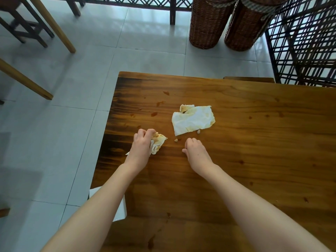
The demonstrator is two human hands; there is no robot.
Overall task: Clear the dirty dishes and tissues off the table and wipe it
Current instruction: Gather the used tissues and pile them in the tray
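On the brown wooden table (pixel 245 142), my left hand (pixel 141 144) grips a crumpled, stained tissue (pixel 158 142) near the left edge. My right hand (pixel 195 150) rests knuckles-up on the wood a little to the right, its fingers curled under; whether they pinch anything is hidden. A flat, stained white tissue (pixel 192 120) lies just beyond both hands. Small crumbs (pixel 176 140) and another crumb (pixel 198 131) sit between the flat tissue and my right hand. Reddish sauce spots (pixel 154 114) mark the wood to the left of the flat tissue.
Two wicker baskets (pixel 209 24) stand on the tiled floor beyond the table, beside a dark lattice screen (pixel 305 42). Wooden chair legs (pixel 54 28) are at the far left. A white object (pixel 120 208) pokes out under the table's left edge. More spots (pixel 151 240) lie near me.
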